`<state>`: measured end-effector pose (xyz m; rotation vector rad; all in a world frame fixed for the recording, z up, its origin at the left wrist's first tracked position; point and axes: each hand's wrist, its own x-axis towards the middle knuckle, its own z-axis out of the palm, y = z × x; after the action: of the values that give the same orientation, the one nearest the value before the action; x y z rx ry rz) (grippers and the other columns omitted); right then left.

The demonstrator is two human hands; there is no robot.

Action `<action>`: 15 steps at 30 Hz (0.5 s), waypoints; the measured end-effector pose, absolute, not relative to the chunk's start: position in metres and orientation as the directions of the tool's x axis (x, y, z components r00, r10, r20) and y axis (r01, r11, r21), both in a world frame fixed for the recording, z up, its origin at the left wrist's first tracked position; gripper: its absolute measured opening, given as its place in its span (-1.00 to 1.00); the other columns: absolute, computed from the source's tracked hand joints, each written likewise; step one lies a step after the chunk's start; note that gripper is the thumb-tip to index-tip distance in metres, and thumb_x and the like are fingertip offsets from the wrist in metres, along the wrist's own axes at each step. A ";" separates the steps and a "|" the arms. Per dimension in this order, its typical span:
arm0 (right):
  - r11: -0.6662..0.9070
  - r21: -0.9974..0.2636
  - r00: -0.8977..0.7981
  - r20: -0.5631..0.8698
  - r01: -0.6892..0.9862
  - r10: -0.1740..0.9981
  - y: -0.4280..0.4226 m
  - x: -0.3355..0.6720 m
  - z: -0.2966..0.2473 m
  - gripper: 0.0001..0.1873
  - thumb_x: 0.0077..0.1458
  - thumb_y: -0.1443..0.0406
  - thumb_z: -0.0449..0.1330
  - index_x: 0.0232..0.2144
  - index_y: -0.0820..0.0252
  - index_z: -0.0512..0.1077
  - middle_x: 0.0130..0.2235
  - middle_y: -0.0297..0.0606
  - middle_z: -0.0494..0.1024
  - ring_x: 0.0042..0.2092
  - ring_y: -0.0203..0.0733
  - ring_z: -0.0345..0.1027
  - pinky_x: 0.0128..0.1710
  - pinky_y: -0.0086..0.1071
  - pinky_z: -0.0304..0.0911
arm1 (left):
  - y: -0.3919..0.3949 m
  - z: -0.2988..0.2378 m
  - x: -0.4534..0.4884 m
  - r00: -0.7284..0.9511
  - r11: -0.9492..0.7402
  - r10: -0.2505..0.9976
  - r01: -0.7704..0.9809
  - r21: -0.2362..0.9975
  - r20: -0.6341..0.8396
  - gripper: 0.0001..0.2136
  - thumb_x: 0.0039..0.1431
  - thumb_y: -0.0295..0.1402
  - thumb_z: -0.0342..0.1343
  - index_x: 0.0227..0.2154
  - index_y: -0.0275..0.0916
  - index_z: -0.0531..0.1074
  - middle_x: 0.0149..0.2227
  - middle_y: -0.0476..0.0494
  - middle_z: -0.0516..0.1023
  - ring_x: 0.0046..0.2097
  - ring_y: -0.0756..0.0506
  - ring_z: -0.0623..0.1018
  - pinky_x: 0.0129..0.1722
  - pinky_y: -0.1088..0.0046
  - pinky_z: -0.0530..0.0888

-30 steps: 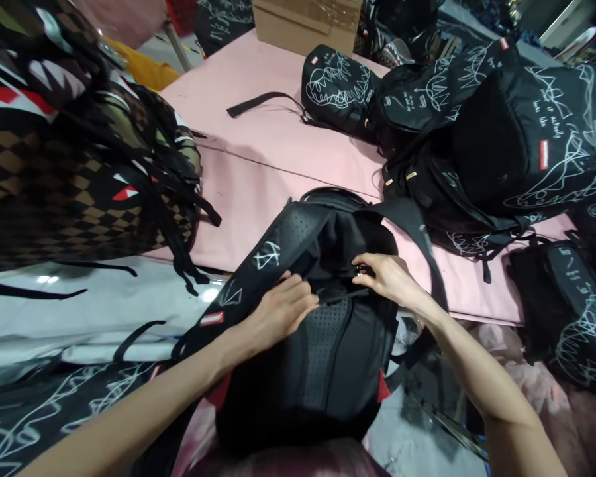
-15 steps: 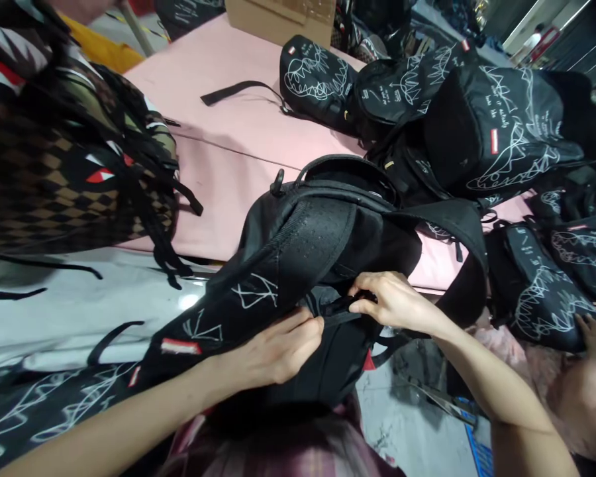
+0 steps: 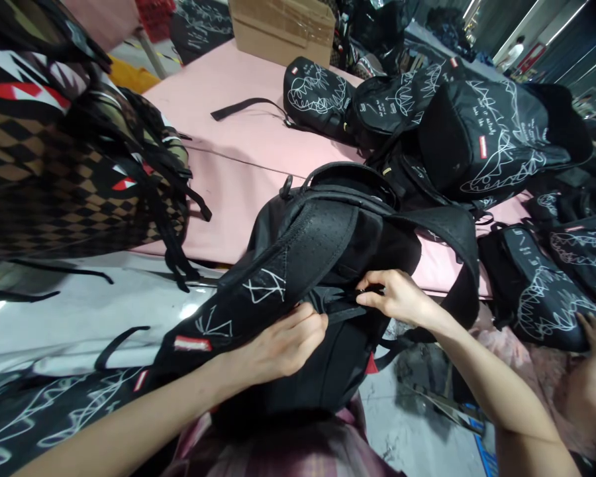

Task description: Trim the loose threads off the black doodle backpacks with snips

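Black backpack [image 3: 328, 232] at near table [image 3: 238, 192] edge: likely soft, floppy, light. Left hand [image 3: 283, 344] pinching backpack fabric; right hand [image 3: 400, 298] clenched on thin strap [image 3: 340, 310]. Best gripped at webbing, not slack cloth.

The left hand [image 3: 283, 344] curls in a grip while the right hand [image 3: 398, 299] pinches just beside it.

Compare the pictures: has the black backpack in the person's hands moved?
Yes. The black backpack has tipped up, its top now crossing the seam of the pink table, which it only reached earlier.
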<state>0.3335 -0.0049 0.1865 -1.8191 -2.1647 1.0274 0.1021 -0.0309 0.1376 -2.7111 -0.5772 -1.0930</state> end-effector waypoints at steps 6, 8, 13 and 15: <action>0.127 -0.418 -0.288 -0.347 0.899 0.893 -0.004 0.320 0.185 -0.85 0.00 0.22 0.22 -0.32 0.09 0.51 -0.40 -0.34 0.56 -0.36 -0.18 0.42 -0.39 -0.42 0.11 | -0.030 0.127 0.104 0.658 -0.903 0.333 0.429 0.027 0.675 -0.81 0.08 -0.60 0.05 -0.23 -0.29 0.33 -0.41 -0.01 0.46 -0.23 0.00 0.48 -0.03 0.46 0.36; 0.108 -0.431 -0.258 -0.307 0.896 0.916 -0.004 0.315 0.179 -0.84 0.03 0.21 0.19 -0.31 0.10 0.50 -0.38 -0.33 0.56 -0.33 -0.17 0.42 -0.37 -0.41 0.11 | -0.029 0.123 0.104 0.647 -0.896 0.355 0.442 0.047 0.675 -0.80 0.08 -0.60 0.05 -0.22 -0.27 0.32 -0.40 -0.01 0.46 -0.23 0.01 0.48 -0.01 0.45 0.34; -0.016 -0.667 -0.171 -0.213 0.744 0.962 0.000 0.320 0.161 -0.83 0.02 0.19 0.17 -0.38 0.16 0.47 -0.43 -0.35 0.51 -0.36 -0.23 0.36 -0.36 -0.43 0.13 | -0.021 0.120 0.107 0.620 -0.878 0.403 0.471 0.092 0.674 -0.90 0.12 -0.51 0.07 -0.28 -0.25 0.37 -0.46 0.00 0.44 -0.34 0.01 0.45 -0.15 0.44 0.39; -0.044 -0.802 -0.134 -0.153 0.596 0.979 0.004 0.326 0.155 -0.79 0.04 0.17 0.12 -0.40 0.20 0.44 -0.44 -0.36 0.46 -0.38 -0.27 0.31 -0.38 -0.45 0.13 | -0.016 0.121 0.110 0.637 -0.857 0.464 0.498 0.131 0.616 -0.93 0.17 -0.46 0.03 -0.38 -0.25 0.40 -0.53 -0.01 0.42 -0.42 0.00 0.43 -0.26 0.46 0.40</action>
<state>0.3264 0.0042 0.1547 -1.6626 -1.7603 1.0558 0.1095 -0.0162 0.1212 -2.7960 -0.8228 -1.0292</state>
